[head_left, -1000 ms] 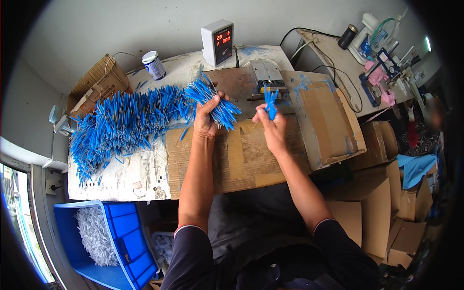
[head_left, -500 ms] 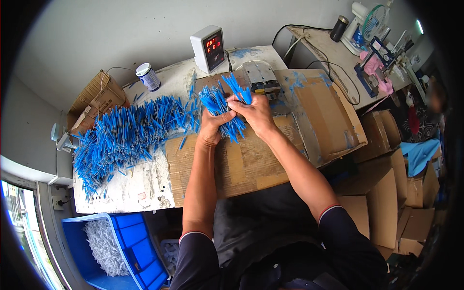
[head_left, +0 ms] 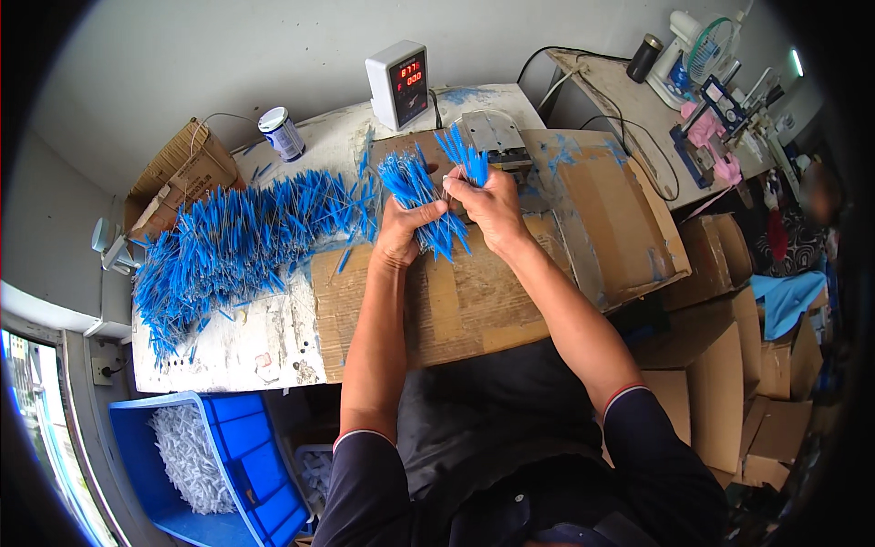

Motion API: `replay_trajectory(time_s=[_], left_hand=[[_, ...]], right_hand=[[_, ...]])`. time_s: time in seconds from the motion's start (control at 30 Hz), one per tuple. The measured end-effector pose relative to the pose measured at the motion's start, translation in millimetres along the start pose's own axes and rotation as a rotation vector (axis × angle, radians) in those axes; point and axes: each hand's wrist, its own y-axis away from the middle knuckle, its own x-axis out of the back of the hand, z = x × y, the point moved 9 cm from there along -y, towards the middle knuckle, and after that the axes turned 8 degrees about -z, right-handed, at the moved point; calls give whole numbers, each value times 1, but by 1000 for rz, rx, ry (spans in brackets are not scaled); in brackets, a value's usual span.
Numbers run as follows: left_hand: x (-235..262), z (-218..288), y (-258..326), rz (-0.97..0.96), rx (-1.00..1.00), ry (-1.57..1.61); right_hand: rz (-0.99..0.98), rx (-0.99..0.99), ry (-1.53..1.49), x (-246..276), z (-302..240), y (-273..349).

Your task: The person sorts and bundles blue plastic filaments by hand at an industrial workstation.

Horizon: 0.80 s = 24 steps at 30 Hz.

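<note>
My left hand (head_left: 399, 230) is closed around a thick bundle of thin blue sticks (head_left: 407, 180), whose ends fan out above and below the fist. Close beside it, my right hand (head_left: 498, 210) grips a smaller bundle of blue sticks (head_left: 469, 164), its tips pointing up and slightly left. The right thumb and fingertips are pinched together near the left bundle; fine detail there is too small to make out. Left of my hands lies a large heap of blue sticks (head_left: 241, 239) with thin wire-like ends, spread over the worn white tabletop (head_left: 301, 351).
Behind my hands stand a small metal machine (head_left: 492, 137) and a box with a red digital display (head_left: 398, 87). Cardboard (head_left: 474, 310) covers the table front. A can (head_left: 281, 137) and an open carton (head_left: 187, 173) stand behind the heap. A blue bin (head_left: 246, 456) holds whitish pieces.
My right hand and its bundle have shifted slightly right, a little away from the left bundle. The digits on the display have changed. The whole view has shifted slightly.
</note>
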Motion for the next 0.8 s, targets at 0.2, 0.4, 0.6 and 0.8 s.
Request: replay_trajectory(time_s=[0.2,0.4,0.6,0.8], left_hand=[[2,-3,-1,-24,16,3],[10,4,0,32,-52,25],[-4,-13,-1,-13,29,39],[9,-8,-1,96,-38,145]], right_hand=[[62,60,3,8,-11,-7],[17,36,-13,6,-4,-11],[47,-10,-48,-4,2,-16],[328,117,135,42,-12,-14]])
